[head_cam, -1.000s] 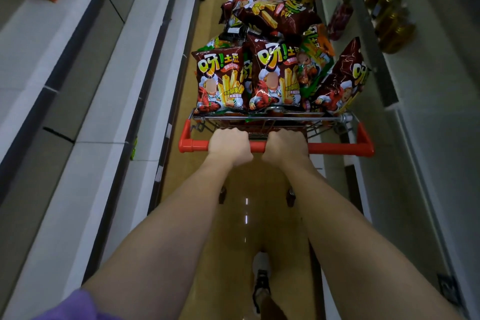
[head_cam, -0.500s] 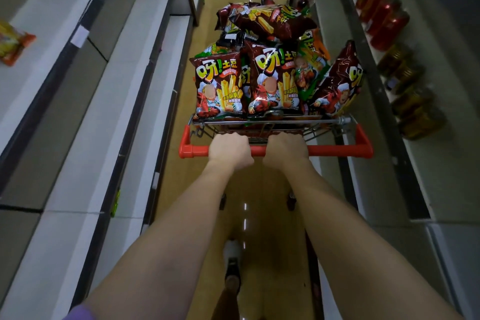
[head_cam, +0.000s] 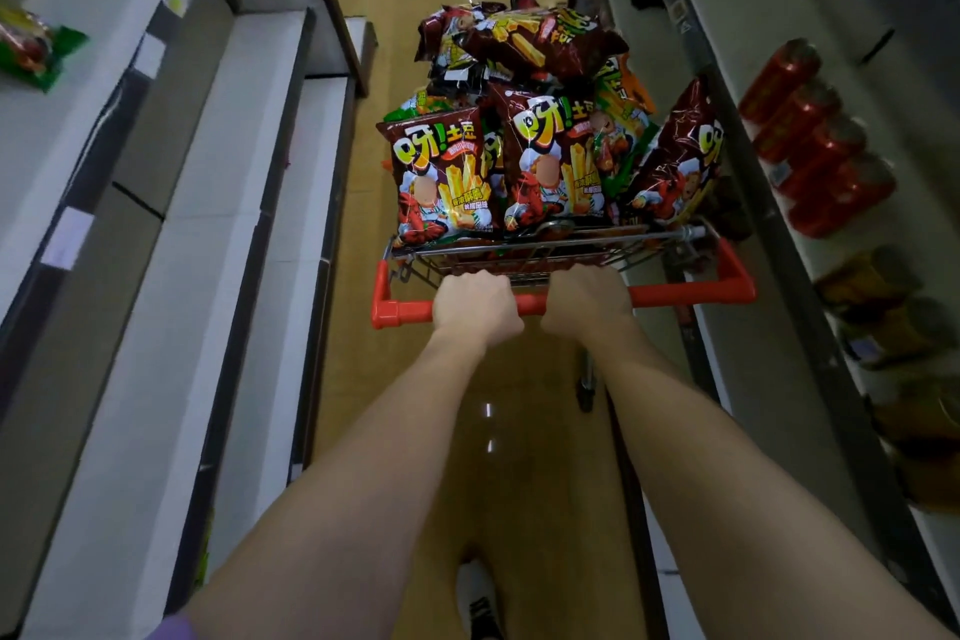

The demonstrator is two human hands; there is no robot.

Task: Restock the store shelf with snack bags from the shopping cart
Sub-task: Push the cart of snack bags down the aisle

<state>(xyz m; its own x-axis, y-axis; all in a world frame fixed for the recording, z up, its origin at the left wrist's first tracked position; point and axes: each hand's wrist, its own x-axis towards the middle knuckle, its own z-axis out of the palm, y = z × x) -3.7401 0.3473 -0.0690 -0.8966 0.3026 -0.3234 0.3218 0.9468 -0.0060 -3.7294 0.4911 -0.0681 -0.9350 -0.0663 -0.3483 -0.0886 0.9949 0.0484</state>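
A wire shopping cart [head_cam: 670, 238] with a red handle bar [head_cam: 685, 294] stands in the aisle ahead of me. It is heaped with several dark red snack bags [head_cam: 441, 182], plus a few green and orange ones [head_cam: 621, 130]. My left hand [head_cam: 478, 307] grips the handle bar left of its middle. My right hand [head_cam: 587, 301] grips the bar just beside it. White shelves [head_cam: 218, 203] run along the left of the aisle, mostly bare, with one green snack bag [head_cam: 36, 49] on an upper level at far left.
The right shelving [head_cam: 779, 327] carries red cans [head_cam: 815, 135] and amber jars [head_cam: 883, 317]. The yellow aisle floor [head_cam: 415, 16] stretches ahead between the two shelf rows. My shoe [head_cam: 480, 603] shows at the bottom.
The cart and I have moved forward along the aisle. Red cans on the right have come nearer, and a green bag has come into view at upper left. Both hands keep their grip.
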